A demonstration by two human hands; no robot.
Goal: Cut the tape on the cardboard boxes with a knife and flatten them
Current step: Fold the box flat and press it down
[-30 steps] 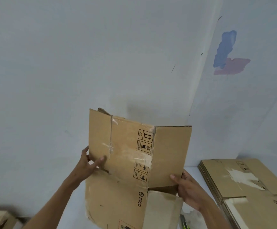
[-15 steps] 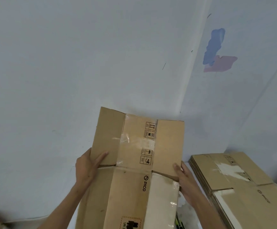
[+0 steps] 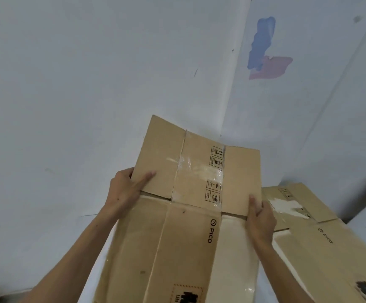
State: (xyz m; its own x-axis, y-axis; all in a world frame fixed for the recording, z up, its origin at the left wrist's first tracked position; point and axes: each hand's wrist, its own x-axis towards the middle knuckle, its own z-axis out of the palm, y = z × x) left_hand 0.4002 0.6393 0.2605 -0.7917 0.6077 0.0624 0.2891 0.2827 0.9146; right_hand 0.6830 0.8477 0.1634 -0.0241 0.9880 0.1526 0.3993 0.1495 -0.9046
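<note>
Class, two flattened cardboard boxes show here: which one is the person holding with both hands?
The flattened box in the middle, gripped by the left hand and right hand. The other flattened box lies untouched on the stack to its right.

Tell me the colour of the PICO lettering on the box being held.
Black, printed on the brown cardboard box; clearest in the head view.

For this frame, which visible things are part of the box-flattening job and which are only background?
Job:
- cardboard box, nearly flat, old tape across it
- left hand, gripping its left flap
- right hand, gripping its right flap
- stack of flattened boxes, at right

Background:
- wall
- blue and pink paint patches
</note>
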